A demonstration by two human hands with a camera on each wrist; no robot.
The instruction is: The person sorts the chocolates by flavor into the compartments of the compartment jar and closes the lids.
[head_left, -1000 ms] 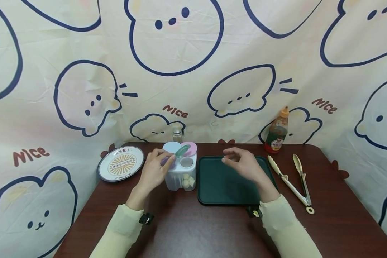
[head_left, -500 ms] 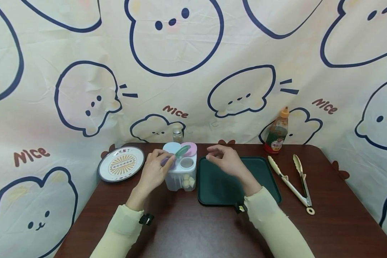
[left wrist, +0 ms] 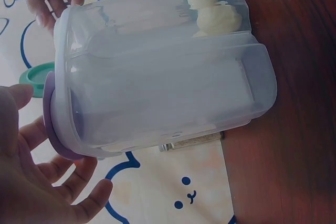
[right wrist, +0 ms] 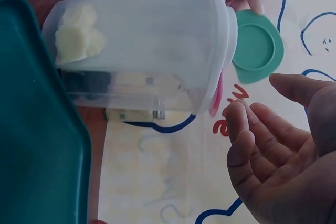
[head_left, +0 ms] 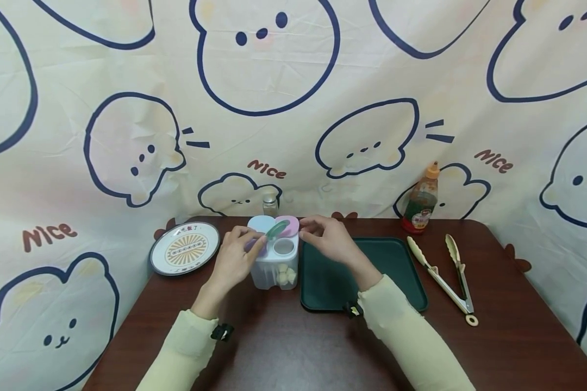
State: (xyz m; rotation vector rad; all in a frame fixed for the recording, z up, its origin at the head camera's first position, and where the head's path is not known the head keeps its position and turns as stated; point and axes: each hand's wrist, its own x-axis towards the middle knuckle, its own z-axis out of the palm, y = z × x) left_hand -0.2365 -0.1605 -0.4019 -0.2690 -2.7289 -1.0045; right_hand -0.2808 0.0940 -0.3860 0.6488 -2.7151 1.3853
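Observation:
A clear plastic storage container with a white top stands left of the dark green tray. Its top has blue, pink and purple lids; the green lid is flipped up, baring a round opening. Pale, cream-coloured chunks lie at the bottom of one compartment. My left hand grips the container's top at the purple lid, its thumb at the green lid's edge. My right hand, fingers loosely bent and holding nothing, hovers just right of the container's top.
Left of the container lies a white patterned plate. Behind it stands a small glass shaker. A red sauce bottle with orange cap is at the back right, with spread tongs near it. A printed cloth hangs behind the table.
My right hand has moved left across the tray to the container's right side. The left hand and the flipped-up green lid have stayed where they were.

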